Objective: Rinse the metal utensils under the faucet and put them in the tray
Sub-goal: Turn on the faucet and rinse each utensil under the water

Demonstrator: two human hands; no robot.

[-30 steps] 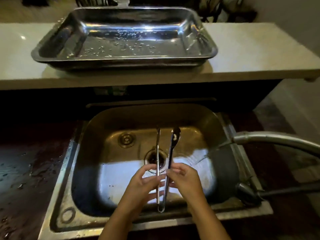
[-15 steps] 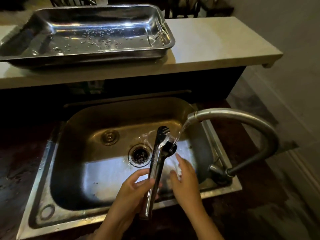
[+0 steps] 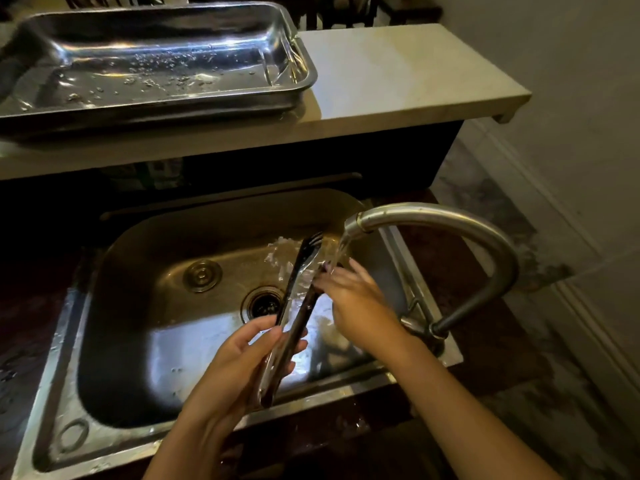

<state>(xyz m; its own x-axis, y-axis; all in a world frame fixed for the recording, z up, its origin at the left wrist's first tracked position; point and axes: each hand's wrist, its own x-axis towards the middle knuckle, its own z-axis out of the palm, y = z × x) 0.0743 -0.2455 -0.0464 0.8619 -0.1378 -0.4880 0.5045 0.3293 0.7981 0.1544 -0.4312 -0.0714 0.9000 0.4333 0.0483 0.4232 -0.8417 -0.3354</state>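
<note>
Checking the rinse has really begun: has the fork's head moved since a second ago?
Yes. The fork has moved right, off the drain line, toward the faucet stream on the sink's right side.

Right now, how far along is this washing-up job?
Nothing looks finished: the shiny rectangular steel tray on the pale counter holds only water droplets. In hand: the left hand holds the long metal utensils, a fork among them, by their handles, heads beside the stream from the curved grey faucet, while the right hand rubs them. Left: finish rinsing and lay them in the tray.
</note>
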